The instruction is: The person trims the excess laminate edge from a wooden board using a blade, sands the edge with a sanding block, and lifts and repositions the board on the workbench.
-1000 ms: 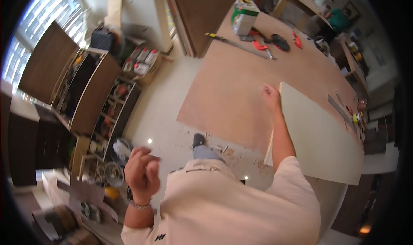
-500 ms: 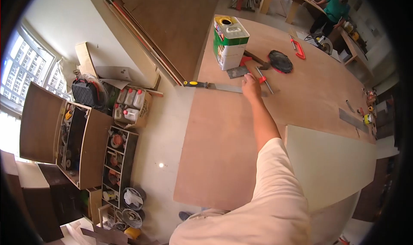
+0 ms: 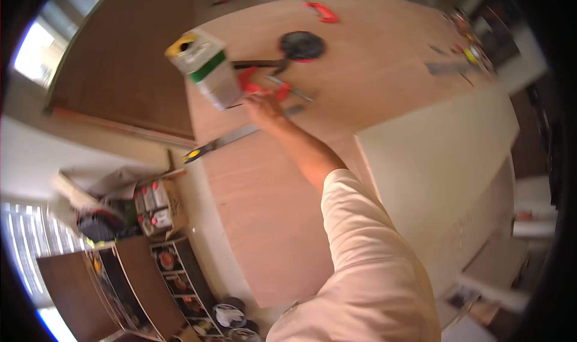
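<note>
My right hand [image 3: 264,109] reaches over the large brown board [image 3: 252,204], close to the base of the white and green can [image 3: 217,74] and beside a red clamp [image 3: 280,91]. Motion blur smears its fingers, so whether they hold anything is unclear. Just below the hand lies a long metal blade with a black and yellow handle [image 3: 198,154]. Behind the clamp are a dark-handled tool [image 3: 258,64] and a round black pad with a red rim [image 3: 302,45]. My left hand is out of view.
A pale panel [image 3: 439,143] lies on the board's right part. Another red clamp [image 3: 323,11] rests at the far edge, with small tools [image 3: 472,54] at the far right. A box of bottles [image 3: 157,207] and open shelving [image 3: 180,282] stand lower left.
My right hand has moved from beside the pale panel to the can and clamp. The view has turned; my left hand, raised in the earliest frame, has left it. The dark flat piece seen near the can is no longer clearly visible.
</note>
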`<state>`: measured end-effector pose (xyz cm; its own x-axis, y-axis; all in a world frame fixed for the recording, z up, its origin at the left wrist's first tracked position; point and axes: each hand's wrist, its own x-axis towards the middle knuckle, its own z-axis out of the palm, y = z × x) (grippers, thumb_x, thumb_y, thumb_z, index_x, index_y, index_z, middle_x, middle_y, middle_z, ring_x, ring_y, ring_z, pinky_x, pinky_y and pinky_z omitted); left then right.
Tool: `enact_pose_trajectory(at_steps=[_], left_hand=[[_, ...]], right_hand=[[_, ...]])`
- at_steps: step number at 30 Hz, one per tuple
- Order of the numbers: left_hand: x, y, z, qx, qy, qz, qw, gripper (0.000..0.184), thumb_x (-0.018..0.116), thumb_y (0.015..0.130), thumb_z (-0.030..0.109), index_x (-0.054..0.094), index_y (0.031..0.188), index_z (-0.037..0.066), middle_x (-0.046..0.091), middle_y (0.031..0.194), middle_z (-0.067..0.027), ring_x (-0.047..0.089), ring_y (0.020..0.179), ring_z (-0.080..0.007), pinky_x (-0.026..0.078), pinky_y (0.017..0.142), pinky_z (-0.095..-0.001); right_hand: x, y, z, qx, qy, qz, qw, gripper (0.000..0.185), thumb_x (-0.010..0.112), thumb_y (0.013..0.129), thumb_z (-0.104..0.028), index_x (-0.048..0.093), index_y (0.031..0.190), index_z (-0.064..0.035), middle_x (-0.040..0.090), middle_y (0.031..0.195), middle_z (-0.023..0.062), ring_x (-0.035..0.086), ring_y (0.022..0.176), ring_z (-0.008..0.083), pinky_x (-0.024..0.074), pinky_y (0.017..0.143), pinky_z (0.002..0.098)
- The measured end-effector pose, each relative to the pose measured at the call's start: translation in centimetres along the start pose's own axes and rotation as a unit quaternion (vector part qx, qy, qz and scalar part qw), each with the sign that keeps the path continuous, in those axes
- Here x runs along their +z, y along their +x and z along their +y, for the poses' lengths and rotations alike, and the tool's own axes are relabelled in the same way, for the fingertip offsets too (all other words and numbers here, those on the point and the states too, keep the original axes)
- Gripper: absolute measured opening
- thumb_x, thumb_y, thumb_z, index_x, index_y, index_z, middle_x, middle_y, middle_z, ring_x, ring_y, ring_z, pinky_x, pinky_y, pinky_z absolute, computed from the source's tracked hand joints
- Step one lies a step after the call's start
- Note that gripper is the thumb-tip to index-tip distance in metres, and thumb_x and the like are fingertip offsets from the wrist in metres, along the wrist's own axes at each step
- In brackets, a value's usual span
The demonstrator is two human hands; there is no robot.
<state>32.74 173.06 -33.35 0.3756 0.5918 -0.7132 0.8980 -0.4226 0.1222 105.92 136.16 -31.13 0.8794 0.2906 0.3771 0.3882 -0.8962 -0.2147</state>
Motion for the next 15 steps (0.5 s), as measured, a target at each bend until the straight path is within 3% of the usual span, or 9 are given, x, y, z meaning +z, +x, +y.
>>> enact_pose_trajectory(at_steps=[1, 3, 6, 8, 10, 13, 15], left_hand=[[-0.9, 0.9, 0.4, 0.017, 0.011, -0.001, 1.000, 0.023, 0.058, 0.094, 0.018, 0.064, 0.096, -0.004, 0.065, 0.082, -0.0200, 0.060, 0.069, -0.0312, 0.049, 0.064, -0.0418], [-2.4, 2.6, 1.1, 0.047, 0.026, 0.003, 0.999, 0.024, 0.058, 0.094, 0.018, 0.065, 0.097, -0.005, 0.066, 0.083, -0.0197, 0.060, 0.070, -0.0304, 0.049, 0.064, -0.0413], [-4.2, 4.6, 1.3, 0.092, 0.034, 0.016, 0.995, 0.025, 0.058, 0.094, 0.019, 0.066, 0.099, -0.005, 0.067, 0.085, -0.0192, 0.060, 0.071, -0.0292, 0.050, 0.065, -0.0407], [-5.4, 6.0, 1.3, 0.129, 0.033, 0.027, 0.991, 0.026, 0.058, 0.095, 0.020, 0.066, 0.100, -0.005, 0.068, 0.086, -0.0189, 0.061, 0.072, -0.0284, 0.050, 0.065, -0.0402], [-6.5, 7.5, 1.3, 0.174, 0.031, 0.040, 0.983, 0.027, 0.058, 0.095, 0.020, 0.067, 0.101, -0.005, 0.068, 0.087, -0.0186, 0.061, 0.072, -0.0276, 0.051, 0.066, -0.0398], [-8.4, 9.4, 2.0, 0.263, -0.017, 0.077, 0.962, 0.029, 0.058, 0.096, 0.021, 0.067, 0.103, -0.005, 0.069, 0.088, -0.0181, 0.062, 0.073, -0.0263, 0.051, 0.067, -0.0391], [-9.3, 9.5, 3.6, 0.299, -0.163, 0.077, 0.937, 0.030, 0.058, 0.096, 0.021, 0.068, 0.104, -0.005, 0.070, 0.089, -0.0178, 0.062, 0.074, -0.0255, 0.051, 0.067, -0.0387]], right_hand=[[-1.3, -1.4, -0.5, 0.009, 0.020, -0.002, 1.000, 0.023, 0.056, 0.088, -0.015, 0.065, 0.109, -0.0132, 0.067, 0.108, 0.0084, 0.065, 0.098, 0.0314, 0.0478, 0.086, 0.0484], [-5.7, -6.2, -2.9, 0.127, 0.246, 0.069, 0.958, 0.026, 0.054, 0.092, -0.012, 0.057, 0.118, -0.0091, 0.066, 0.107, 0.0181, 0.067, 0.089, 0.0377, 0.0519, 0.078, 0.0449], [-8.2, -14.4, -1.8, 0.201, 0.342, 0.161, 0.904, 0.028, 0.052, 0.097, -0.014, 0.049, 0.124, -0.0067, 0.064, 0.103, 0.0194, 0.067, 0.090, 0.0333, 0.0539, 0.068, 0.0450], [-11.7, -21.0, 0.5, 0.349, 0.406, 0.118, 0.836, 0.033, 0.056, 0.094, -0.015, 0.050, 0.125, -0.0048, 0.066, 0.099, 0.0174, 0.066, 0.081, 0.0282, 0.0534, 0.070, 0.0414], [-17.8, -27.9, 2.4, 0.491, 0.538, 0.135, 0.672, 0.038, 0.060, 0.093, -0.017, 0.049, 0.128, -0.0066, 0.063, 0.096, 0.0092, 0.061, 0.073, 0.0193, 0.0527, 0.062, 0.0375], [-26.4, -39.7, 3.8, 0.515, 0.543, 0.241, 0.617, 0.041, 0.064, 0.090, -0.016, 0.051, 0.129, -0.0091, 0.060, 0.097, 0.0033, 0.057, 0.077, 0.0135, 0.0512, 0.061, 0.0328], [-33.8, -46.8, 1.3, 0.535, 0.515, 0.312, 0.592, 0.042, 0.065, 0.089, -0.016, 0.053, 0.129, -0.0103, 0.061, 0.099, 0.0032, 0.058, 0.081, 0.0136, 0.0505, 0.061, 0.0316]])
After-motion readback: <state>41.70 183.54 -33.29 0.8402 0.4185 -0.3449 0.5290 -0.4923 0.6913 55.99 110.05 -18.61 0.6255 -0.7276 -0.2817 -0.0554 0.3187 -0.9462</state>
